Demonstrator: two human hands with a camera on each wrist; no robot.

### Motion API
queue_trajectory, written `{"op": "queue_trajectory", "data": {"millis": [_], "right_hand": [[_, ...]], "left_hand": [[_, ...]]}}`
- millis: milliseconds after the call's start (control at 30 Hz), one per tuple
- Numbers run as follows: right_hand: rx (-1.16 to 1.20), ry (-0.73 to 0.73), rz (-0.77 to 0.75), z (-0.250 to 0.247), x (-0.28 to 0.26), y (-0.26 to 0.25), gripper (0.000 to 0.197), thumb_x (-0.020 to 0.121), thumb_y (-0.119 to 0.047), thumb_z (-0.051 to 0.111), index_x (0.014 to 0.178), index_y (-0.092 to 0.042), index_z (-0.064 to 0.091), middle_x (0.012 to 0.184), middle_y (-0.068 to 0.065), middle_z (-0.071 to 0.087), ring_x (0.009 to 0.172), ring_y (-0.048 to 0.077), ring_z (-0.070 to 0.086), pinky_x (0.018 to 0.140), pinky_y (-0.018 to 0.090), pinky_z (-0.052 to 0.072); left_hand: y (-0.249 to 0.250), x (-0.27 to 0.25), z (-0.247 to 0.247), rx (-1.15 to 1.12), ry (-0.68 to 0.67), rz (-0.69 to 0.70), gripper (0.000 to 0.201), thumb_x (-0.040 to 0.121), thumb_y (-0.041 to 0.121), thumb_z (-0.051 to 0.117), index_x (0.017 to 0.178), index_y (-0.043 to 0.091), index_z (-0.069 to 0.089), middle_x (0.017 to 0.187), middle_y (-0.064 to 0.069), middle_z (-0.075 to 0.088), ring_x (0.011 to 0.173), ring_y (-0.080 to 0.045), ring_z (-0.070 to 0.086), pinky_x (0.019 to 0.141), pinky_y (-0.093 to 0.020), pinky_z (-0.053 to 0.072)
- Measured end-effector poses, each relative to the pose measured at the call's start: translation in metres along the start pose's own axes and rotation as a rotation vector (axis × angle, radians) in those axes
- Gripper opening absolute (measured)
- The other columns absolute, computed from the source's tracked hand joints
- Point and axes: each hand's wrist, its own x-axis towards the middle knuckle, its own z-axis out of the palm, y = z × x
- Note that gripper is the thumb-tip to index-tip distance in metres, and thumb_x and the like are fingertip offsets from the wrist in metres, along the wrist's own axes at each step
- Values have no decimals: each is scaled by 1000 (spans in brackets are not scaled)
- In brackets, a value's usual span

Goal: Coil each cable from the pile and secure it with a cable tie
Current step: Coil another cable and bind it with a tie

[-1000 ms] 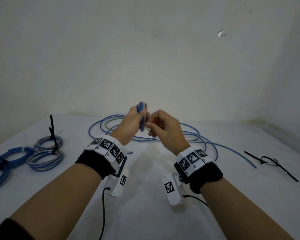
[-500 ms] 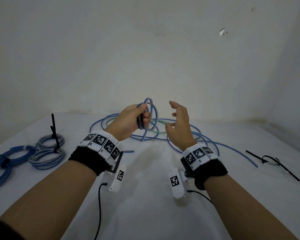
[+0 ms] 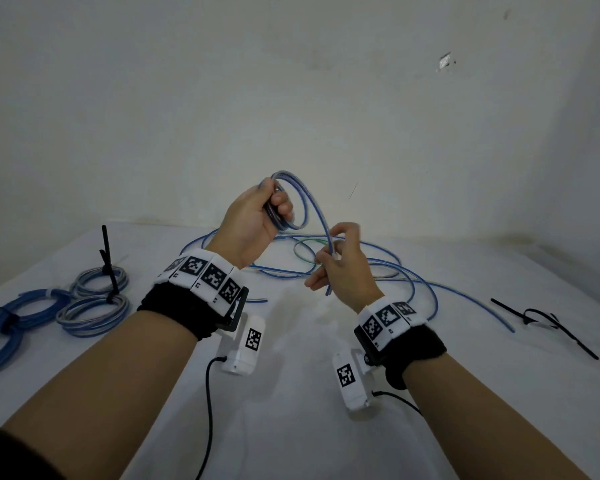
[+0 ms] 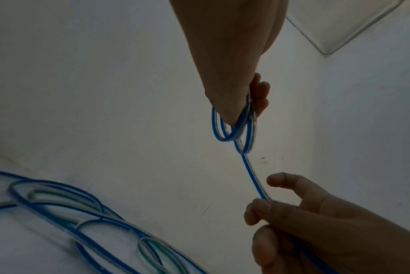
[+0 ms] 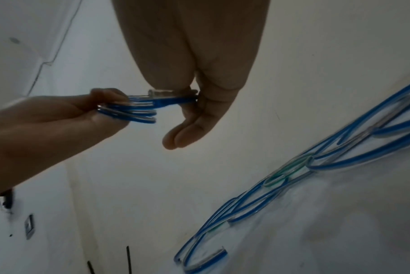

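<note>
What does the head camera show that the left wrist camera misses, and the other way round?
Only the head view shows the tied coils at the table's left, the loose black cable ties on the right, and both wrist bands. Only the left wrist view shows the coil from underneath, at the heel of the left hand. Both show that hand gripping the coil, the right hand pinching its free end, and the cable pile on the table.

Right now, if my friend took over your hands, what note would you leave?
Left hand grips the small blue coil, held up. Right hand pinches that cable's loose tail. Done: three tied coils on the table's left. Left: finish winding, tie it with a black cable tie from the right, then coil the loose cable pile behind.
</note>
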Motion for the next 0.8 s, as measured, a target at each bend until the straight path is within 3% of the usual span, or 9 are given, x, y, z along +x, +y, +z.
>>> {"op": "queue_trajectory", "data": {"millis": [67,200,300,400,467,533,633,800], "right_hand": [[28,-47,-7,2,-5,-3,12,98,-4,40,96,-13,47,82,14,55,54,28,64,53,35,54],[231,-247,179,0,-8,-11,29,93,3,34,114,-2,54,99,17,65,71,32,65,65,37,56],[71,-306,69,1,-9,-9,25,92,6,43,113,-5,52,100,10,66,72,24,68,67,31,58],[-152,-182,-70,2,-5,-3,12,91,-5,56,101,-10,62,94,14,64,68,17,63,64,27,56],[-311,-76,-206,3,-2,3,9,89,-12,61,95,-15,68,97,7,54,78,15,59,68,25,54],[-279,6,-268,3,0,5,9,90,-13,61,93,-16,69,97,3,48,82,12,56,71,23,53],[-164,58,-283,4,-2,2,11,91,-7,58,89,-14,67,90,-2,51,67,4,57,65,19,52],[-231,111,-272,11,-3,-2,13,91,-15,59,79,-12,64,68,-3,55,56,9,53,63,23,47]], "left_hand": [[-3,3,-5,-30,38,21,30,104,21,27,78,14,42,59,6,44,54,-9,45,62,-23,41],[-8,3,-12,-133,64,6,31,103,22,28,79,13,46,60,5,49,56,-10,49,65,-24,45],[-9,0,-11,-151,41,-20,30,103,22,29,85,11,51,62,4,51,59,-9,52,66,-22,50],[-10,-3,-6,-149,25,-39,29,102,21,32,91,8,55,64,3,52,61,-9,53,66,-22,51],[-9,-5,-2,-165,4,-50,30,102,22,32,91,7,56,65,2,52,61,-10,54,66,-22,51],[-9,-6,0,-195,-17,-71,31,102,22,30,88,8,54,64,2,52,60,-11,54,64,-23,51],[-11,-8,1,-228,-18,-84,34,103,24,26,83,9,50,62,1,51,58,-12,52,63,-24,51],[-21,-15,10,-147,-40,-63,43,103,34,21,86,8,50,67,0,52,61,-13,52,63,-23,51]]}}
